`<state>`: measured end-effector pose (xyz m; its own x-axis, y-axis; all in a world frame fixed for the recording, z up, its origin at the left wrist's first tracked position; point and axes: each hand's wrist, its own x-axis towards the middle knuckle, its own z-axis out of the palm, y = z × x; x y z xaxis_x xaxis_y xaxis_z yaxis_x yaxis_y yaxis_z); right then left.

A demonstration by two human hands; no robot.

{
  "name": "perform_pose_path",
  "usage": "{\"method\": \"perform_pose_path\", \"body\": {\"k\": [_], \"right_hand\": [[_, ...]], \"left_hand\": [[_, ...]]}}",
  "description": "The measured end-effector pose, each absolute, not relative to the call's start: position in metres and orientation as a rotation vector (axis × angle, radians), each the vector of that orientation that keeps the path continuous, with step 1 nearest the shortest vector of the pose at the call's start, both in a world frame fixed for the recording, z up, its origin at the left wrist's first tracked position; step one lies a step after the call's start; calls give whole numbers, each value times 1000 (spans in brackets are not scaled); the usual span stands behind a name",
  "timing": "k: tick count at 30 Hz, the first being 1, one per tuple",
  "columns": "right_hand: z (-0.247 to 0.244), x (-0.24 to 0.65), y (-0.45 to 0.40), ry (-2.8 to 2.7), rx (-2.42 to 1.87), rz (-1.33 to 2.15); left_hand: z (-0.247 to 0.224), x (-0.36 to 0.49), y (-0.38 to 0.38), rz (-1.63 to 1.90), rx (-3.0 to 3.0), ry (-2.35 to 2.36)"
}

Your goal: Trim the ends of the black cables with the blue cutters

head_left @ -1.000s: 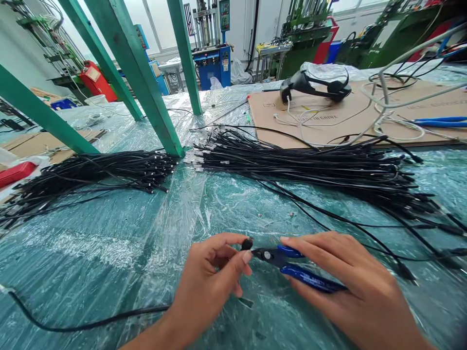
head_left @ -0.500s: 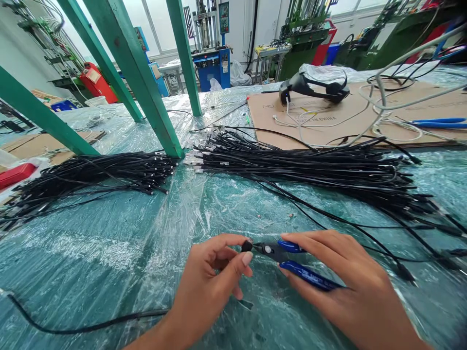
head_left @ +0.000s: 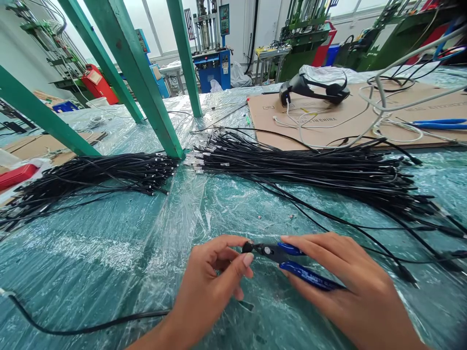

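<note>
Film-covered green table (head_left: 109,226), black cable (head_left: 109,323), smaller cable bundle (head_left: 98,170), larger cable bundle (head_left: 299,165), cardboard sheet (head_left: 263,115)

My left hand (head_left: 213,277) and right hand (head_left: 353,282) are both just bare tbh, with pretty slim fingers (head_left: 324,250). Left forearm (head_left: 160,335) is bare too, and that thumbnail (head_left: 248,259) looks kinda smooth with a rounded tip.

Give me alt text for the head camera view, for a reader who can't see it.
A left hand pinches a small black cable end while the right hand holds blue-handled cutters up to it. Behind them, two bundles of black cables lie on a plastic-covered table.
</note>
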<state>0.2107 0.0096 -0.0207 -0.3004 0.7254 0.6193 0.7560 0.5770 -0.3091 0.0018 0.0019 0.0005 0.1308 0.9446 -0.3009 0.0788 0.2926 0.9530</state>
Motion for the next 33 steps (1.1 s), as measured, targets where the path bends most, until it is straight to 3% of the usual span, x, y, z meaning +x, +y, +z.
{"method": "perform_pose_path", "body": {"k": [33], "right_hand": [[-23,213,10,-2091,-1223,-24]], "left_hand": [[4,0,13,677,1066,1149]]}}
